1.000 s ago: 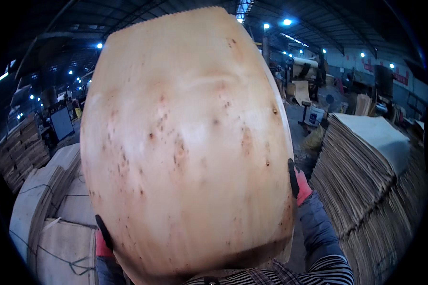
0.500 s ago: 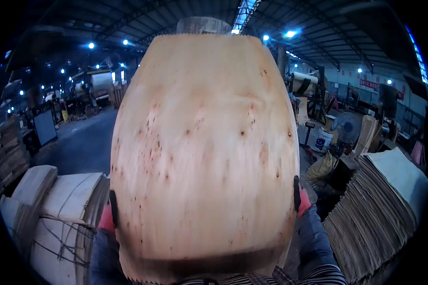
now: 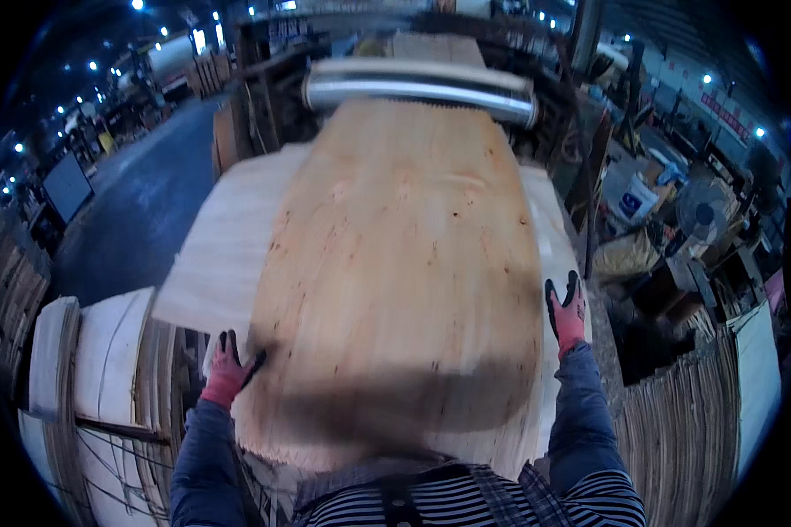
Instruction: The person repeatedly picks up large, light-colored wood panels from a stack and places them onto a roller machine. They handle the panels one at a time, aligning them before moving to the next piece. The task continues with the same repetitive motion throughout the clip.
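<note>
Lying mid-frame, long axis pointing toward the shiny metal roller (image 3: 422,90) at upper centre, the tan, knot-flecked wood-veneer sheet (image 3: 404,263) separates spread-fingered, pink-and-black-gloved left hand (image 3: 227,372), nearer, contact unclear, from likewise spread right hand (image 3: 569,318).

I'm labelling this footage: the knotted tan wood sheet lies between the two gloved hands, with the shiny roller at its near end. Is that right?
One part is wrong: the head view shows the shiny roller at the far end of the knotted tan wood sheet, which does lie between the gloved left hand and gloved right hand.
</note>
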Demonstrator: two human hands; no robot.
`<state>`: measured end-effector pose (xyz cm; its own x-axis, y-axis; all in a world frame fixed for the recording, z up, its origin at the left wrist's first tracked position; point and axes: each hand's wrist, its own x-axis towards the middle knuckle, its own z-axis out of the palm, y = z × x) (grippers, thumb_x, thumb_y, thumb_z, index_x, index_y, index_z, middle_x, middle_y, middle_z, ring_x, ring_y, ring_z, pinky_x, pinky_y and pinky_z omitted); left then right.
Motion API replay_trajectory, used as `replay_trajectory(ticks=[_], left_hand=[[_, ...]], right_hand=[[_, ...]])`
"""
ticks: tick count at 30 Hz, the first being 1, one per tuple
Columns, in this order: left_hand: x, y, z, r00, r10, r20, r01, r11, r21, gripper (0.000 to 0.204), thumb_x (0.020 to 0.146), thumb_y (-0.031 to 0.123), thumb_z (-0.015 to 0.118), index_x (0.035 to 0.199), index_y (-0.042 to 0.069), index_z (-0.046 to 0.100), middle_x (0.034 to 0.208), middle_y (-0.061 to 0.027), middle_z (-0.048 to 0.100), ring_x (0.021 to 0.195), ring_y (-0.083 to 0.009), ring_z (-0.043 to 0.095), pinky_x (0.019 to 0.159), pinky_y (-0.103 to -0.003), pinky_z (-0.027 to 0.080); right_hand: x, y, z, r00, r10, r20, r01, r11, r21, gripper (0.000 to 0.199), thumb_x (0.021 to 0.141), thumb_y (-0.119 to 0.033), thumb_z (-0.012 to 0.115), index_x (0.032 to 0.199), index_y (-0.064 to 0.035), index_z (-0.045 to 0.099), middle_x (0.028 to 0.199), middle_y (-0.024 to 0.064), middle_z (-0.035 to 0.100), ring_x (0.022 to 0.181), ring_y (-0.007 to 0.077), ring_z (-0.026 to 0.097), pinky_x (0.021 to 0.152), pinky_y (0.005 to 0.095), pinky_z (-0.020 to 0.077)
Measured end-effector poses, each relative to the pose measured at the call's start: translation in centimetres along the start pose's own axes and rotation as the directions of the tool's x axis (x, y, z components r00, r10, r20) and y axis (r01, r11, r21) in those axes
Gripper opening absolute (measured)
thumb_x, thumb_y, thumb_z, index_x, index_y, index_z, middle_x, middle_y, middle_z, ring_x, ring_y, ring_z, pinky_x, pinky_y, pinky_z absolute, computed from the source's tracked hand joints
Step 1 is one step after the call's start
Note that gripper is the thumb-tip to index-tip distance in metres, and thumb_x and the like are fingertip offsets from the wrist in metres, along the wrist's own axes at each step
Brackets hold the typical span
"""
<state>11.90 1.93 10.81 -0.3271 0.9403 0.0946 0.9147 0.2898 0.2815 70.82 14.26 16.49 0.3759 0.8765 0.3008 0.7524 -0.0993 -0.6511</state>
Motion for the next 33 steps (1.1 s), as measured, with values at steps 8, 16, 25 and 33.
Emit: replay_trajectory(ticks=[8,16,25,33], left_hand=[[-3.8,-6.3,11.3,0.999,-0.022,0.023,0.024,0.994,-0.105,0.093,0.058,0.026,0.071,0.129,-0.001,0.016,0.124,-0.0239,0.029,0.114,-0.0369,0.030,0.097,-0.040,0.025],[-3.9,-8.9,10.8,0.968,0.206,-0.141,-0.240,0.926,-0.292,0.071,0.068,0.026,0.065,0.123,-0.002,0.030,0.117,-0.0242,0.041,0.108,-0.0362,0.040,0.092,-0.039,0.032],[-3.7,-11.6,5.3,0.940,0.210,0.269,0.156,0.436,-0.886,0.035,0.083,0.008,0.049,0.117,0.001,0.044,0.108,-0.0097,0.054,0.098,-0.0165,0.052,0.085,-0.027,0.041],[-3.8,-9.1,-1.1,0.972,0.134,0.195,0.069,0.628,-0.775,0.038,0.072,0.006,0.062,0.108,-0.002,0.051,0.103,-0.0076,0.058,0.089,-0.0133,0.055,0.080,-0.026,0.043]], right_hand=[[-21.3,1.2,0.3,0.997,0.006,0.077,0.018,0.951,-0.309,0.084,0.060,-0.018,0.070,0.126,0.0033,0.022,0.132,0.0226,0.021,0.121,0.0369,0.020,0.102,0.0411,0.0163],[-38.6,4.4,4.4,0.529,0.763,0.371,-0.599,0.026,0.800,0.067,0.073,-0.043,0.059,0.127,-0.0151,0.032,0.124,0.0112,0.038,0.113,0.0260,0.038,0.094,0.0425,0.0304],[-36.8,-3.7,5.4,0.767,0.249,0.591,-0.500,-0.343,0.795,0.061,0.081,-0.055,0.035,0.122,-0.0105,0.039,0.123,0.0083,0.042,0.114,0.0227,0.037,0.099,0.0368,0.0251],[-35.8,-0.7,6.4,0.702,0.388,0.597,-0.698,0.209,0.685,0.045,0.081,-0.035,0.052,0.112,-0.0030,0.046,0.112,0.0124,0.048,0.103,0.0227,0.044,0.091,0.0357,0.0326]])
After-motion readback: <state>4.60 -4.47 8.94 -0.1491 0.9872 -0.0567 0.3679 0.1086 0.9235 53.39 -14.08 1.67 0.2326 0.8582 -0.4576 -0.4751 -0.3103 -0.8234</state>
